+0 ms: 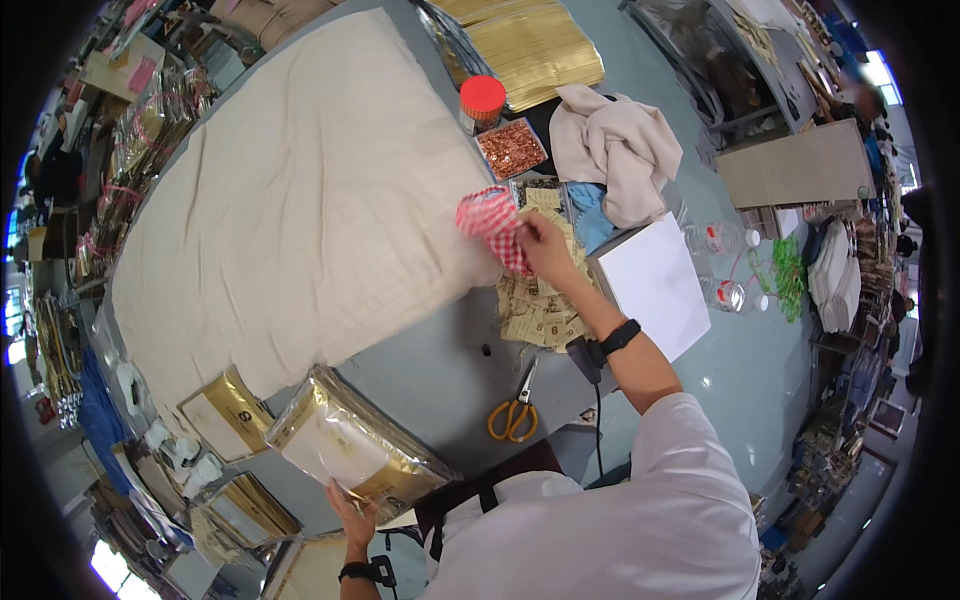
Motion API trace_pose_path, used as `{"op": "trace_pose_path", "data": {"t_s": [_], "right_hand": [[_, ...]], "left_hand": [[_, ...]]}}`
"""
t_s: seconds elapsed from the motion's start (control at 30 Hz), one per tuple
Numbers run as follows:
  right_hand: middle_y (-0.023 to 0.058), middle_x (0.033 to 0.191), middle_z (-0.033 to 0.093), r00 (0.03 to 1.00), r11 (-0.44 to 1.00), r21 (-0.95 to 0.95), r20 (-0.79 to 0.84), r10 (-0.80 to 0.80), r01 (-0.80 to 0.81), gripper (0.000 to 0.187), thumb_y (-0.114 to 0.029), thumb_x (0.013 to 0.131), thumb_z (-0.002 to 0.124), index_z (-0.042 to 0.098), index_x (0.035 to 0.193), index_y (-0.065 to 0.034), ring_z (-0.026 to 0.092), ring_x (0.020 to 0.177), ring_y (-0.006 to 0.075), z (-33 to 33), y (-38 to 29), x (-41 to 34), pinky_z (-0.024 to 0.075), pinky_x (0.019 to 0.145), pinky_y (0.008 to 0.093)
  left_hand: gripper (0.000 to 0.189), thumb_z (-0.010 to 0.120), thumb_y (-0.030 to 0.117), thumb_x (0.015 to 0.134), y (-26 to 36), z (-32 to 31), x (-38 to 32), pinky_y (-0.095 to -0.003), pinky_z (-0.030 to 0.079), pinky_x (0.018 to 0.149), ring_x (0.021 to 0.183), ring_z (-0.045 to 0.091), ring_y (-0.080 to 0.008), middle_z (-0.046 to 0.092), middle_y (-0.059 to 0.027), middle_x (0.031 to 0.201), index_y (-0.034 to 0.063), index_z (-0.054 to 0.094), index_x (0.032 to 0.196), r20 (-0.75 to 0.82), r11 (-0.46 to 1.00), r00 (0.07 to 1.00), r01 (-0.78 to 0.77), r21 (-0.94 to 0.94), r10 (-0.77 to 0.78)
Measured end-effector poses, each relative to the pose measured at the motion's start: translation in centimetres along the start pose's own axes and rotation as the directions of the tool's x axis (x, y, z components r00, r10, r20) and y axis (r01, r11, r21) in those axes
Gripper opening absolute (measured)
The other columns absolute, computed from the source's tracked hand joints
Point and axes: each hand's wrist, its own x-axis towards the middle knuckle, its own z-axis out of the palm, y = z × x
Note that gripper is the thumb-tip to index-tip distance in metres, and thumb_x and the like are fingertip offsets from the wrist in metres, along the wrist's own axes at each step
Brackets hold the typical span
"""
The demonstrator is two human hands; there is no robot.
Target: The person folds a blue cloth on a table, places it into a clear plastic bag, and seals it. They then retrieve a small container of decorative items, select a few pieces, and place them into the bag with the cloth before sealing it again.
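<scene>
My right hand (pixel 541 244) grips a red-and-white checked cloth (pixel 499 229), partly blurred, above the edge of a cream fabric stack (pixel 300 202) and a heap of printed tags (pixel 544 319). At the near edge of the table, my left hand (pixel 351 511) rests against the lower side of a stack of clear and gold plastic packages (pixel 360 450); its fingers are partly hidden, so its hold is unclear. Scissors with orange handles (pixel 515 412) lie between the two hands. A single gold-and-white package (pixel 227 415) lies left of the stack.
Beyond the tags are a red-lidded jar (pixel 481 103), a box of copper-coloured small parts (pixel 512 148), a crumpled cream cloth (pixel 619 150) and gold packaging (pixel 532 49). At right lie a white sheet (pixel 655 285) and two plastic bottles (pixel 731 295). A black cable (pixel 598 427) hangs by my right forearm.
</scene>
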Motion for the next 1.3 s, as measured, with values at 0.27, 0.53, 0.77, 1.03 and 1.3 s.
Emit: {"op": "trace_pose_path", "data": {"t_s": [0.27, 0.53, 0.77, 1.03, 1.3], "right_hand": [[0.0168, 0.126, 0.071, 0.965, 0.233, 0.938, 0.261, 0.015, -0.257, 0.034, -0.005, 0.099, 0.052, 0.060, 0.131, 0.0046, 0.068, 0.116, 0.0268, -7.9, 0.2, 1.2, 0.0545, 0.102, 0.0440], [0.0178, 0.100, 0.072, 0.979, 0.574, -0.809, 0.192, 0.061, 0.123, 0.013, -0.014, 0.093, 0.064, 0.069, 0.103, -0.0080, 0.070, 0.085, 0.0399, -7.3, -3.7, -2.1, 0.0553, 0.075, 0.0483], [0.0219, 0.102, 0.070, 0.930, 0.756, -0.592, -0.028, -0.366, 0.280, 0.017, -0.017, 0.092, 0.067, 0.068, 0.104, -0.0051, 0.068, 0.090, 0.0452, -1.3, -3.8, 8.6, 0.0549, 0.079, 0.0543], [0.0163, 0.139, 0.062, 0.867, 0.609, -0.657, 0.144, -0.478, 0.444, 0.049, -0.011, 0.086, 0.071, 0.065, 0.134, -0.0161, 0.060, 0.128, 0.0368, -0.4, -0.4, 15.4, 0.0520, 0.104, 0.0445], [0.0265, 0.128, 0.060, 0.982, 0.563, -0.806, 0.131, -0.137, 0.186, 0.054, -0.015, 0.077, 0.076, 0.060, 0.128, -0.0060, 0.065, 0.109, 0.0469, -0.8, 0.1, 15.5, 0.0555, 0.093, 0.0527]], "left_hand": [[0.118, 0.077, -0.015, 0.067, 0.9, 0.4, 0.1, -0.0488, 0.019, 0.127, 0.157, 0.014, -0.0457, 0.015, -0.0294, 0.167, 0.0029, 0.012, 0.165, -0.030, 0.988, 0.999, -0.016, -0.151, 0.012], [0.117, 0.074, -0.017, 0.067, 0.8, 1.3, 0.4, -0.0501, 0.020, 0.127, 0.157, 0.011, -0.0461, 0.011, -0.0290, 0.168, 0.0032, 0.013, 0.165, -0.057, 0.976, 0.996, 0.054, -0.209, -0.067], [0.116, 0.075, -0.018, 0.067, 0.6, 1.3, 0.0, -0.0504, 0.021, 0.127, 0.157, 0.013, -0.0463, 0.010, -0.0295, 0.167, 0.0036, 0.014, 0.164, -0.076, 0.992, 0.995, 0.057, -0.117, -0.066], [0.117, 0.084, -0.002, 0.070, -0.9, 2.3, -0.1, -0.0529, 0.028, 0.123, 0.152, 0.021, -0.0525, 0.012, -0.0341, 0.166, 0.0079, 0.016, 0.164, -0.098, 0.985, 0.991, 0.078, -0.152, -0.094], [0.118, 0.085, 0.005, 0.071, 0.2, 2.3, -0.2, -0.0573, 0.032, 0.118, 0.148, 0.026, -0.0575, 0.011, -0.0361, 0.165, 0.0154, 0.015, 0.165, -0.103, 0.988, 0.983, 0.152, -0.032, -0.154]]}}
